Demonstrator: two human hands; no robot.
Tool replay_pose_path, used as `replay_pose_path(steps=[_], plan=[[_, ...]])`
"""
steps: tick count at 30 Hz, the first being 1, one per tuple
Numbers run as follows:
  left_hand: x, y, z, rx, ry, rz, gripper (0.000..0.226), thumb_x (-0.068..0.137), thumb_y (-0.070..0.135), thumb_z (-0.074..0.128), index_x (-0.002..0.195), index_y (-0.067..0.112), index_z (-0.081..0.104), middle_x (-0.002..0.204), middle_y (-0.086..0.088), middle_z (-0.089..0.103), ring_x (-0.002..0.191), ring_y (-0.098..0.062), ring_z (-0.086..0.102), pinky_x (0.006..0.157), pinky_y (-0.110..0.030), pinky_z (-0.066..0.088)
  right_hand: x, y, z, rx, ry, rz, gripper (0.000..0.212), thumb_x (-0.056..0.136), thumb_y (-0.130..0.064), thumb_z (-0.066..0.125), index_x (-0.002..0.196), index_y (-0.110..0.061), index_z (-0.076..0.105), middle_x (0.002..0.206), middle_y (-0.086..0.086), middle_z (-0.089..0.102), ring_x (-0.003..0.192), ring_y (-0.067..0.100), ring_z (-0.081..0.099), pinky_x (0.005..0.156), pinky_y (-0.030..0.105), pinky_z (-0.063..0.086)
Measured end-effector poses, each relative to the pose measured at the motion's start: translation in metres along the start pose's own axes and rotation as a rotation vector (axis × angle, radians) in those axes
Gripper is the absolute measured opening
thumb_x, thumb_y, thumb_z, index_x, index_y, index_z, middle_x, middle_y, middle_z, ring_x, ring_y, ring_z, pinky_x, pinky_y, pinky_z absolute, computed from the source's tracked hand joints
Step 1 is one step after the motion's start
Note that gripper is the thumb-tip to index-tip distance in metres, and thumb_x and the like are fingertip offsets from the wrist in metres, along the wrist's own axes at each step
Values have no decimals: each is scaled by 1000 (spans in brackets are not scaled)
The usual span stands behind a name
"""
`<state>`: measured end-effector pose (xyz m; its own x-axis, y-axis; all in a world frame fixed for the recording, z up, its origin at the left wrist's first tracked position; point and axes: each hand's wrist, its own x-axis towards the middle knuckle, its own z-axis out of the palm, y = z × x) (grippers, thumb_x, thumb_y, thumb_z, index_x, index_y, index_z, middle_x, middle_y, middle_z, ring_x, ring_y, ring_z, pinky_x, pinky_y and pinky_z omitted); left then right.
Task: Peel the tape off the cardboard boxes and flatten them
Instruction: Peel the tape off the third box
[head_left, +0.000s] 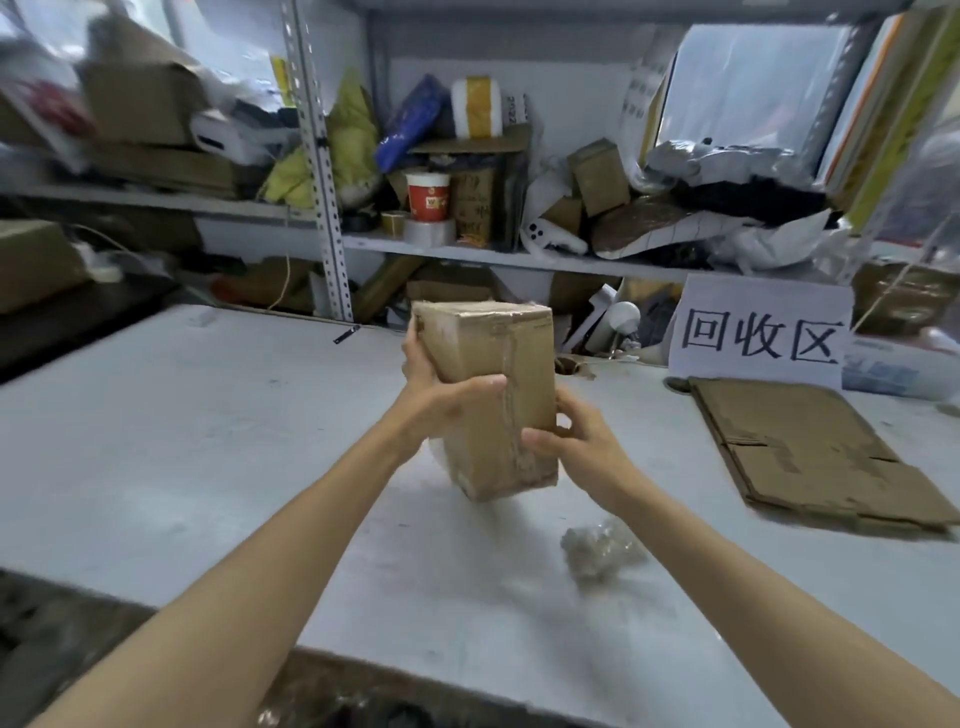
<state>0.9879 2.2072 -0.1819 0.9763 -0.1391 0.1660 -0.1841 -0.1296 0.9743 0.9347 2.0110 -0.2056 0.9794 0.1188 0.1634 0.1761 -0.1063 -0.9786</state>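
A tall brown cardboard box (483, 358), sealed with clear tape (511, 395) down its facing side and across its top, is held tilted above the white table (156, 441). My left hand (436, 389) grips its left side, thumb lying across the front face. My right hand (576, 441) holds the lower right edge, with the thumb on the tape strip. The box's back and underside are hidden.
A flattened cardboard box (810, 457) lies on the table at the right, below a white paper sign (761, 332). A crumpled wad of clear tape (597, 551) sits near the front. Cluttered metal shelves (322, 171) stand behind the table.
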Motion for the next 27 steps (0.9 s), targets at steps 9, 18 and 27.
replay_pose_path(steps=[9,18,27], plan=[[-60,17,-21,368,149,274,131,35,57,89,138,47,9,139,9,25,133,-19,31,109,-51,39,-31,-60,21,-339,204,-391,56,83,-26,68,135,-24,49,130,-7,51,120,5,48,101,17,37],[-69,15,-18,527,58,256,148,44,36,99,151,42,-3,148,8,18,135,-19,23,108,-46,34,-45,-67,23,-653,108,-463,26,72,-11,81,94,-12,67,92,-2,60,77,12,61,75,30,52],[-65,13,-17,486,-12,272,150,39,43,96,149,49,-7,151,8,17,132,-11,22,112,-48,32,-38,-68,2,-363,-91,-239,19,78,-4,75,96,-7,67,89,9,63,77,16,59,75,31,53]])
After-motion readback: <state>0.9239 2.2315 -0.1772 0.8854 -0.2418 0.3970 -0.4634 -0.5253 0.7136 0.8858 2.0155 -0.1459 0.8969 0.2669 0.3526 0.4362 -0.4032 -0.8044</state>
